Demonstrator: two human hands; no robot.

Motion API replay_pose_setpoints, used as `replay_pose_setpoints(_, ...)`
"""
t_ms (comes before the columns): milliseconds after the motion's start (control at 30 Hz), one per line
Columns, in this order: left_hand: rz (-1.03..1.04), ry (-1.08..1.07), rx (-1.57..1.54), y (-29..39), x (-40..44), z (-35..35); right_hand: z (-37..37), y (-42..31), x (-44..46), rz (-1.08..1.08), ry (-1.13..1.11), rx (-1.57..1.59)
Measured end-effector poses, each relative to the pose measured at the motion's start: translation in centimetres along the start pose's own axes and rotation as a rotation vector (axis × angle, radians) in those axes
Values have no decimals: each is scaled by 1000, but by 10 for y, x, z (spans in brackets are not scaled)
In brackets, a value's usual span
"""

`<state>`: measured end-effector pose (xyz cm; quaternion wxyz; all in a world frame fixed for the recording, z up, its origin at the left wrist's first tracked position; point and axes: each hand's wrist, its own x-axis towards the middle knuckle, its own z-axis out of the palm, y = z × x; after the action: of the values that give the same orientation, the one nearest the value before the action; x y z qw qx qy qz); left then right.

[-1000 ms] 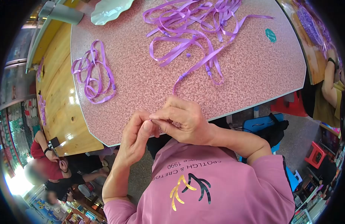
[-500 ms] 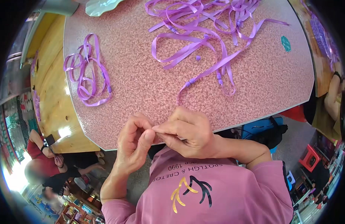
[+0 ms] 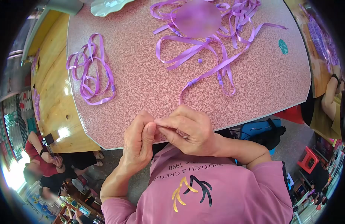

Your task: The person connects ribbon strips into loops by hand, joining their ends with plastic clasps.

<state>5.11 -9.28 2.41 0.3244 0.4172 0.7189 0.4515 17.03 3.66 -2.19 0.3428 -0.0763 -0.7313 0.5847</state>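
Note:
Over the near table edge, my left hand (image 3: 139,136) and my right hand (image 3: 193,130) meet with their fingertips pinched together. A purple ribbon (image 3: 213,70) with small purple beads (image 3: 193,82) runs from the tangle down behind my right hand's fingers, which close on it. What lies between the fingertips of my left hand is too small and hidden to make out. Beyond the hands, more looped purple ribbons (image 3: 180,50) lie tangled, partly covered by a blurred patch. A loose purple bead (image 3: 200,60) sits beside them.
A separate coil of beaded purple ribbon (image 3: 98,71) lies on the left of the pink speckled table (image 3: 135,89). A pale dish (image 3: 109,6) stands at the far edge, a green sticker (image 3: 283,46) at the right. Other people sit on both sides; a red stool (image 3: 308,160) stands at right.
My left hand has turned slightly, its thumb now more upright, and the fingertips stay together. The view has shifted a little. A blurred patch now covers part of the ribbon pile.

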Motion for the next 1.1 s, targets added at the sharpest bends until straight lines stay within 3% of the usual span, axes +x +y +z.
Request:
replay_pose_setpoints(167, -24, -2, -103, 3, -7, -1, -4, -6, 2, -3, -18, -11)
replay_pose_setpoints(233, -136, -7, -299, 7, -9, -3, -7, -11, 2, 4, -54, -35)
replay_pose_setpoints(367, -225, -7, -358, 9, -13, -9, -15, -23, 8, 33, -133, -79)
replay_pose_setpoints(567, -93, -2, -463, 9, -12, -11, -20, -28, 16, -106, -159, -176)
replay_pose_setpoints(667, -124, -6, -493, 22, -11, -10, -21, -36, 19, -116, -140, -177)
replay_pose_setpoints(800, -27, -92, -297, 19, -6, -9, -23, -44, 25, -154, -124, -192)
replay_pose_setpoints(1000, 35, -68, -417, 12, -2, 0, -24, -42, 23, -261, -90, -285)
replay_pose_setpoints(1100, 56, -48, -445, 8, -2, 2, -25, -44, 23, -188, -82, -256)
